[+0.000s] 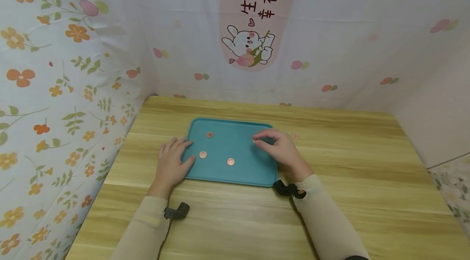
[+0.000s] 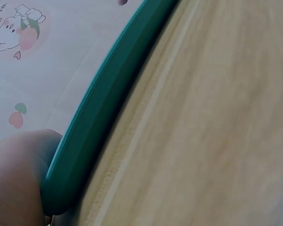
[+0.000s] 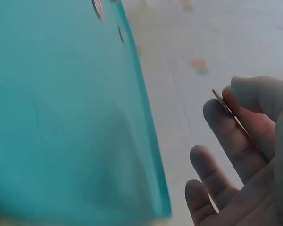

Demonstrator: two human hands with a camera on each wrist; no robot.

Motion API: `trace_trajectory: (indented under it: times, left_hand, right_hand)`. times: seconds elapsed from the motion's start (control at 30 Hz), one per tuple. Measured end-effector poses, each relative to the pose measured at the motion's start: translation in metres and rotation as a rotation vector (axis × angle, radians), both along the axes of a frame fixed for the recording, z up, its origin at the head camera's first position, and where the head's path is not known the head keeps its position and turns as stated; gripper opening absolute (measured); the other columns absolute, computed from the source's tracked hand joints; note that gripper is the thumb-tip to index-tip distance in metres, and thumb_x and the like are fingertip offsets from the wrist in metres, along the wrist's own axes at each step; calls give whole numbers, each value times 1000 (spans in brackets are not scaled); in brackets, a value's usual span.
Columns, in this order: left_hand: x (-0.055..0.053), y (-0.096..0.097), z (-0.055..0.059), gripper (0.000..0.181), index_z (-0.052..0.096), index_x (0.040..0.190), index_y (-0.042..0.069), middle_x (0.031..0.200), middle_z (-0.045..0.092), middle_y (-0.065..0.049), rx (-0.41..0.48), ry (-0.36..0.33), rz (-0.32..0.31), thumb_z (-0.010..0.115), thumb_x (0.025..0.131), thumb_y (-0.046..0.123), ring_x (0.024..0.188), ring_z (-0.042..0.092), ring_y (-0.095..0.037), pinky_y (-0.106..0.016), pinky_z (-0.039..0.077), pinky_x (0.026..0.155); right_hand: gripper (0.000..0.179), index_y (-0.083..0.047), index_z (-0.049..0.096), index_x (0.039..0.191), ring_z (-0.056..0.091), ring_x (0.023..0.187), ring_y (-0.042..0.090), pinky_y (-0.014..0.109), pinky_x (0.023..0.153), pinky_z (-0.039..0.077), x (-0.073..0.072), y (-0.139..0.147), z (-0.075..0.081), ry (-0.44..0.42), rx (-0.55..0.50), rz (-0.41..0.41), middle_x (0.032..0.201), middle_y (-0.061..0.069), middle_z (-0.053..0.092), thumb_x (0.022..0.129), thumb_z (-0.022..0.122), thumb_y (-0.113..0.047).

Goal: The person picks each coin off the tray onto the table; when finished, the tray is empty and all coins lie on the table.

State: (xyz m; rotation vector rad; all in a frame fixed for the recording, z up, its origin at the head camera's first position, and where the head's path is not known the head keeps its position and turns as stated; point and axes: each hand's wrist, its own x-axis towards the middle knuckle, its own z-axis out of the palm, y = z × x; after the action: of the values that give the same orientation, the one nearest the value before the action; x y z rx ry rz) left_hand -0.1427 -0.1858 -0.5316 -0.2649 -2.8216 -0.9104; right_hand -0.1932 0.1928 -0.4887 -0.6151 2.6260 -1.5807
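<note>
Three copper coins lie on the teal tray: a far coin, a left coin and a near coin. My left hand rests at the tray's left edge, fingers spread, with the thumb and index finger reaching over the rim. Above the tray's right part, my right hand pinches another coin between thumb and fingertips. In the right wrist view this coin shows edge-on, a thin line, and the other fingers are loosely extended. Part of the tray's right rim is hidden behind this hand.
One more coin lies on the wooden table, right of the tray. A white printed cloth hangs along the table's back edge, and a floral cloth hangs on the left. Both wrists carry small black camera mounts.
</note>
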Motion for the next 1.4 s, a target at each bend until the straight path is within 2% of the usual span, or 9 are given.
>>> trace_trajectory:
  times: [0.1, 0.23, 0.37, 0.5, 0.63, 0.77, 0.97, 1.17, 1.4]
  left_hand:
    - [0, -1, -1, 53, 64, 147, 7, 161, 51, -17, 1, -2, -4, 71, 98, 26, 156, 30, -45, -72, 9, 124]
    - [2, -2, -2, 52, 64, 147, 7, 161, 50, -18, 2, -5, -6, 71, 98, 25, 156, 30, -46, -73, 10, 123]
    - [3, -2, 0, 52, 64, 147, 7, 161, 50, -18, -2, -16, -5, 72, 98, 25, 156, 29, -46, -72, 9, 124]
    - [4, -2, 3, 52, 63, 147, 7, 161, 50, -19, -8, -21, -4, 71, 99, 25, 155, 29, -47, -72, 9, 124]
    - [4, -3, 3, 52, 63, 147, 6, 161, 50, -19, -16, -26, -5, 71, 99, 26, 156, 29, -46, -71, 9, 124]
    - [4, -2, 3, 52, 63, 147, 6, 161, 50, -19, -17, -30, -10, 71, 99, 26, 156, 29, -46, -71, 9, 124]
    - [2, -1, 4, 53, 63, 147, 6, 161, 49, -20, -19, -35, -21, 71, 99, 26, 155, 28, -48, -72, 9, 124]
    - [1, 1, 8, 53, 62, 148, 5, 162, 48, -20, -11, -37, -20, 70, 100, 26, 155, 28, -49, -72, 8, 124]
    - [1, 0, 5, 53, 62, 147, 5, 162, 48, -20, -8, -31, -10, 70, 99, 25, 156, 28, -48, -70, 7, 125]
  right_hand:
    - [19, -9, 82, 115, 66, 118, 21, 50, 104, 52, 2, 21, -1, -37, -38, -88, 120, 3, 77, 101, 77, -21]
    - [21, -5, 81, 114, 66, 114, 14, 33, 102, 51, 2, 54, -9, -48, -95, -194, 118, 10, 77, 102, 76, -21]
    - [21, 0, 80, 112, 70, 97, 7, 19, 83, 53, 6, 87, -22, -21, -95, -280, 113, 14, 78, 101, 76, -17]
    - [27, 0, 80, 113, 67, 86, 5, 18, 69, 51, 14, 116, -29, -33, -42, -406, 105, 2, 79, 101, 77, -24]
    - [35, -4, 81, 115, 64, 91, 2, 17, 74, 49, 22, 139, -32, -72, 19, -562, 102, -13, 77, 100, 77, -36]
    - [34, -4, 81, 114, 65, 95, -2, 13, 83, 48, 27, 152, -36, -61, 17, -658, 105, -9, 79, 99, 78, -34]
    - [31, -7, 81, 116, 64, 95, -5, 13, 88, 46, 28, 153, -37, -6, 82, -696, 112, 8, 80, 101, 77, -33]
    - [30, -8, 82, 118, 69, 104, 11, 13, 88, 45, 20, 156, -35, 34, 190, -665, 116, 9, 80, 102, 75, -32]
    - [26, -6, 83, 115, 72, 103, 12, 9, 86, 45, 12, 153, -36, 81, 209, -658, 114, 12, 80, 100, 78, -27]
